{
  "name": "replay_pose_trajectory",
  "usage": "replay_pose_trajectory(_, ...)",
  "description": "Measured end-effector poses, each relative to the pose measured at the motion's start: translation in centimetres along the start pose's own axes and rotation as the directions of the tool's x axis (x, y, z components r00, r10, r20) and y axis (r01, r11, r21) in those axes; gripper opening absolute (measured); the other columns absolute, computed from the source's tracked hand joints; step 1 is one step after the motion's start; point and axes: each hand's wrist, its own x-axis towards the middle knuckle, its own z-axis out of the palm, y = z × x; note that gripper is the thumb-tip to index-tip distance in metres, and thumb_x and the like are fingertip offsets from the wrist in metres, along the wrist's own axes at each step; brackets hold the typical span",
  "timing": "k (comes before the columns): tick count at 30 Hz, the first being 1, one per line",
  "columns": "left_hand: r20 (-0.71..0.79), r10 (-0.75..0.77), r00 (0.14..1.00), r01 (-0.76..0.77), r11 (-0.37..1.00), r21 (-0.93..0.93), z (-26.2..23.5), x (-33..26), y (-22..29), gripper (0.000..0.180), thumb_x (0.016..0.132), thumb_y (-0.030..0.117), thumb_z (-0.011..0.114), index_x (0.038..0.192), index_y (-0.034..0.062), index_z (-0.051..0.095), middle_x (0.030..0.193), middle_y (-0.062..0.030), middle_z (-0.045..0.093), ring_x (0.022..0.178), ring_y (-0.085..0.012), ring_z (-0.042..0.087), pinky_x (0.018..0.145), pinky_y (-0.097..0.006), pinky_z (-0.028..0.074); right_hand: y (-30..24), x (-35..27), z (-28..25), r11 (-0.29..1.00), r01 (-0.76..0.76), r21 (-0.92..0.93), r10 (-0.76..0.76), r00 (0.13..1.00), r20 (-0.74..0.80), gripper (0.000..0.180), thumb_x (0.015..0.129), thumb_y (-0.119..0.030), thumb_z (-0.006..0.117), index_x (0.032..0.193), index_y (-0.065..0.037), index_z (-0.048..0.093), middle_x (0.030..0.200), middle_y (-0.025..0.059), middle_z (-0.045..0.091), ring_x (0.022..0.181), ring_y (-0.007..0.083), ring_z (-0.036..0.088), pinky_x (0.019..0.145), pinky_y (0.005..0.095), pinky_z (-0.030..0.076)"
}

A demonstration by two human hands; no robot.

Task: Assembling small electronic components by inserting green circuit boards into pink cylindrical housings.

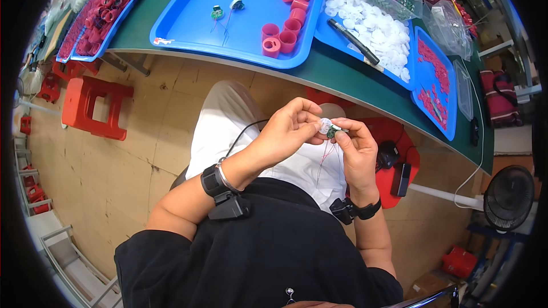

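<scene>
Above my lap, my left hand (291, 128) pinches a small round whitish plastic piece (325, 125) between thumb and fingers. Close against it, my right hand (357, 147) grips a small green circuit board (331, 132). Thin red and dark wires (324, 157) hang down from the board. Whether the two pieces are joined or only touch, I cannot tell. On the large blue tray (200, 51) ahead lie two more wired pieces: a green circuit board (217, 12) and one with a whitish part (237, 4).
Red plastic cups (288, 39) stand along the large tray's right side. Farther right are white discs (377, 23) in a tray with a black marker (354, 41) across it, and a blue tray of small red parts (436, 82). A red stool (94, 108) stands at left, a fan (508, 198) at right.
</scene>
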Motion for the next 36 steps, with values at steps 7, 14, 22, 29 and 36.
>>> replay_pose_trajectory(7,0.011,0.073,0.997,-0.074,0.997,0.032,0.0,-0.2,0.2,0.031,0.093,0.007,0.058,0.122,-0.0053,0.055,0.106,-0.0100,0.063,0.090,-0.0133,0.063,0.082,-0.026,0.053,0.7,-0.1,-0.7,0.998,-0.062,-0.005,0.062,0.998,0.015,0.016,0.091,0.000,0.058,0.108,0.002,0.059,0.110,0.0085,0.061,0.094,0.0125,0.058,0.080,0.0255,0.048)
replay_pose_trajectory(14,-0.073,0.085,0.994,-0.067,0.974,0.216,0.2,-0.6,0.1,0.029,0.092,0.009,0.061,0.118,-0.0036,0.060,0.100,-0.0085,0.067,0.088,-0.0109,0.064,0.080,-0.024,0.053,0.9,0.1,-0.4,0.980,0.134,-0.149,-0.141,0.989,-0.033,0.017,0.088,0.005,0.061,0.103,-0.001,0.063,0.109,0.0087,0.060,0.097,0.0130,0.058,0.082,0.0256,0.048)
replay_pose_trajectory(22,-0.091,0.144,0.985,-0.116,0.959,0.260,0.9,-0.8,-0.2,0.028,0.091,0.010,0.062,0.117,-0.0020,0.063,0.097,-0.0074,0.068,0.087,-0.0095,0.064,0.079,-0.024,0.054,1.8,0.2,-0.9,0.990,0.101,-0.099,-0.104,0.994,-0.029,0.017,0.086,0.007,0.062,0.101,-0.001,0.064,0.110,0.0093,0.060,0.098,0.0145,0.059,0.084,0.0269,0.049)
replay_pose_trajectory(29,-0.096,0.209,0.973,-0.172,0.938,0.299,1.3,-0.9,-0.4,0.028,0.091,0.010,0.062,0.117,-0.0025,0.063,0.100,-0.0080,0.069,0.083,-0.0094,0.064,0.074,-0.023,0.054,2.5,0.2,-1.1,0.981,0.174,-0.082,-0.176,0.984,-0.024,0.017,0.085,0.007,0.063,0.100,-0.001,0.065,0.110,0.0104,0.061,0.100,0.0159,0.060,0.086,0.0276,0.050)
replay_pose_trajectory(36,-0.076,0.253,0.964,-0.208,0.905,0.371,1.3,-1.3,-0.1,0.027,0.091,0.009,0.062,0.117,-0.0014,0.063,0.100,-0.0102,0.069,0.084,-0.0106,0.065,0.075,-0.025,0.053,2.7,0.2,-1.2,0.974,0.186,-0.128,-0.192,0.981,-0.035,0.017,0.085,0.007,0.063,0.100,-0.002,0.065,0.111,0.0107,0.061,0.101,0.0161,0.060,0.087,0.0281,0.050)
